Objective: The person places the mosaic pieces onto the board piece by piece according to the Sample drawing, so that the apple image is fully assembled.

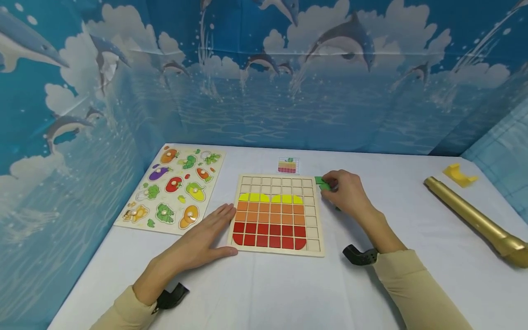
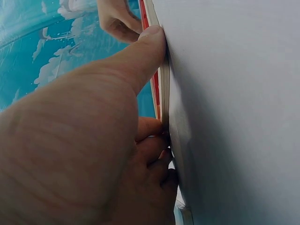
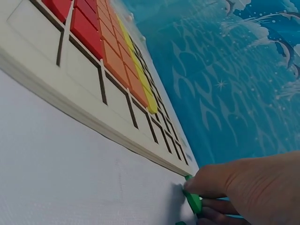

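Observation:
A wooden grid board (image 1: 314, 233) lies in front of me, with rows of red, orange and yellow tiles in its cells. My left hand (image 1: 204, 238) rests at the board's left edge, its fingers nearly straight and its thumb by the near corner. Off the board's far right corner, my right hand (image 1: 348, 195) pinches a green tile (image 3: 193, 200) between thumb and fingers. Another green tile (image 1: 320, 180) lies beside that corner, and more green shows partly hidden under the hand.
A small printed pattern card (image 1: 288, 165) lies behind the board. To the left is a vegetable knob puzzle (image 1: 165, 192). A gold tube (image 1: 470, 215) and a yellow bracket-like piece (image 1: 459, 175) lie at the right. A dolphin-printed curtain (image 1: 264, 105) encloses the white table.

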Tool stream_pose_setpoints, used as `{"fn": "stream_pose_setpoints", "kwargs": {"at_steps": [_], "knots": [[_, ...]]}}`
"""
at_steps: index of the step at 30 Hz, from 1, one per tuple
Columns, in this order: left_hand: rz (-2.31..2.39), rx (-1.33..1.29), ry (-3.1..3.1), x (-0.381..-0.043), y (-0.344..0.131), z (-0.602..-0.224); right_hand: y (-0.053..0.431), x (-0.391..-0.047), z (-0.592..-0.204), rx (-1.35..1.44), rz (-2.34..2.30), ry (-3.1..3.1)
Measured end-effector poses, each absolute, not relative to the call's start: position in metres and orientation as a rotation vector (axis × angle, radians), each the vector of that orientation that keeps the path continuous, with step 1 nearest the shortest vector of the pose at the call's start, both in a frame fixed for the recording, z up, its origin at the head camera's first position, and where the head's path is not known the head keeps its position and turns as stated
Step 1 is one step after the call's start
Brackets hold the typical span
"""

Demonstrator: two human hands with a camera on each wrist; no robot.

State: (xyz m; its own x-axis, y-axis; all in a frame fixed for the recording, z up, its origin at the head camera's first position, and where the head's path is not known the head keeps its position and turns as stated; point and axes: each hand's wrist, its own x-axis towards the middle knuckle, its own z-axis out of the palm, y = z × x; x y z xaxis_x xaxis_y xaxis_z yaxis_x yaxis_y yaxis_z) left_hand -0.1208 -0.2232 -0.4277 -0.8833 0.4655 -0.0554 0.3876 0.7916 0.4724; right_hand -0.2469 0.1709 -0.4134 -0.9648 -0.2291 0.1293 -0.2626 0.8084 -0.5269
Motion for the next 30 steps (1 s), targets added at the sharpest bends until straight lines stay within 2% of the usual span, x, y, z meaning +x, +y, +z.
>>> {"fn": "stream_pose_setpoints", "kwargs": {"at_steps": [17, 24, 30], "knots": [[0.681, 0.678, 2.812, -0.12, -0.224, -0.424, 0.172, -0.248, -0.409, 0.365, 0.884, -2.918], [0.682, 0.682, 2.811, -0.12, -0.224, -0.424, 0.169, -0.248, -0.404, 0.446, 0.892, -2.905], [0.697, 0.679, 2.804, -0.121, -0.223, -0.427, 0.148, -0.25, -0.402, 0.606, 0.974, -2.891]]}}
